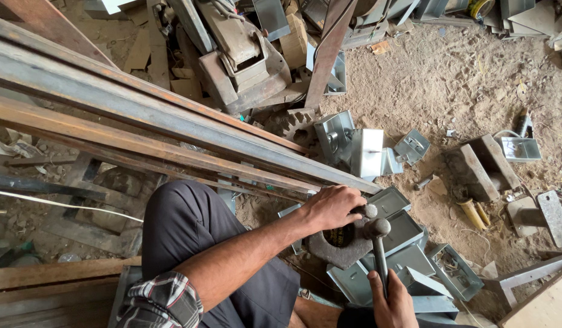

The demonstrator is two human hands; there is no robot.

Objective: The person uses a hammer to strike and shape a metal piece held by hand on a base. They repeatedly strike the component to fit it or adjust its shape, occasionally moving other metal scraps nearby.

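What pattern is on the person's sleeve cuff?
The sleeve cuff is plaid: red, black and white checks, seen clearly in the head view.

Colours and patterns:
- Hammer (379, 246): showing a dark grey head and a near-black handle.
- Sheet-metal boxes (408, 231): gleaming pale silver-grey.
- Iron block (341, 246): appearing dull brown-grey, with a yellow spot at its hole.
- Steel angle bars (147, 118): wearing rust-brown along the edges over grey faces.
- Shirt sleeve (162, 302): displaying a plaid of red, white and black.
- Trousers (196, 228): reading as plain charcoal.
- Dirt floor (439, 79): lying sandy tan, speckled with pale chips.
- Cord (62, 203): running white.
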